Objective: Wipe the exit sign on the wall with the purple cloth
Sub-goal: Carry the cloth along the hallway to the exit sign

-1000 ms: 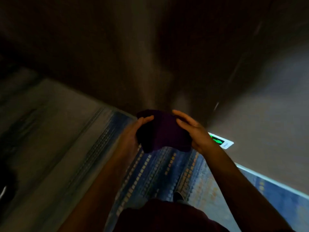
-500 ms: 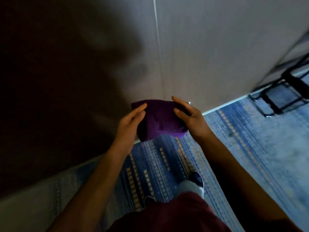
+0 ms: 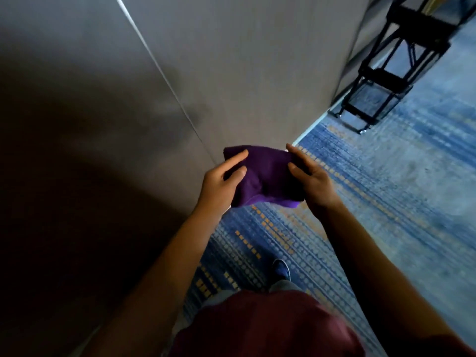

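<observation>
A folded purple cloth (image 3: 268, 176) is held in front of me at about waist height, close to a grey wall (image 3: 231, 60). My left hand (image 3: 221, 184) grips its left side with fingers over the top. My right hand (image 3: 313, 180) grips its right side. The exit sign is out of view in this frame.
The wall has a thin vertical seam (image 3: 164, 73) and a dark shadowed part on the left. A blue and orange patterned carpet (image 3: 373, 202) covers the floor. A black metal frame stand (image 3: 381, 81) is at the upper right by the wall's base. My shoe (image 3: 280, 269) is below.
The view has swung to the right along the wall: the lit exit sign seen a second ago is gone and the black stand has come in. Both hands keep hold of the cloth.
</observation>
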